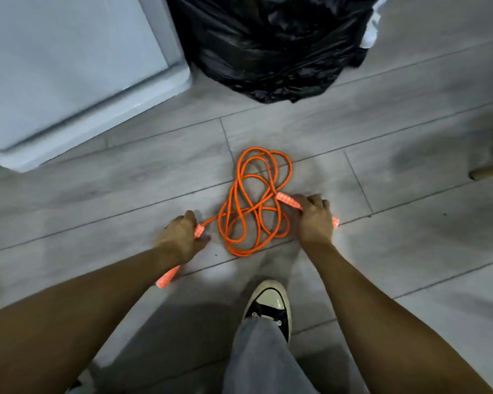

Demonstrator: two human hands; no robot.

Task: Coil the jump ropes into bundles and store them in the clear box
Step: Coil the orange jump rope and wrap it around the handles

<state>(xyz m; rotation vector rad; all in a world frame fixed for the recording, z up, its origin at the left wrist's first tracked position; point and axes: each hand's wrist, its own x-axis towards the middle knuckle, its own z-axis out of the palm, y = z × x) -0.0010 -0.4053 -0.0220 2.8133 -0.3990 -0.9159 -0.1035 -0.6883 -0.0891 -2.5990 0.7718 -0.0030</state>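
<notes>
The orange jump rope (249, 211) lies on the floor (410, 132) in a loose, messy pile of loops. It sits right between the two hands. The left hand (182, 240) has its fingers curled around one checked handle (167, 277), and the handle's end pokes out under the wrist. The right hand (315, 220) has its fingers curled around the other handle (288, 199).

The floor is made of long grey boards with thin lines between them. A big shiny black bag (271, 44) stands on the floor past the rope. A pale grey cabinet (69, 66) is at the far left. A black and cream shoe (269, 304) and a grey trouser leg (262, 362) are near the bottom.
</notes>
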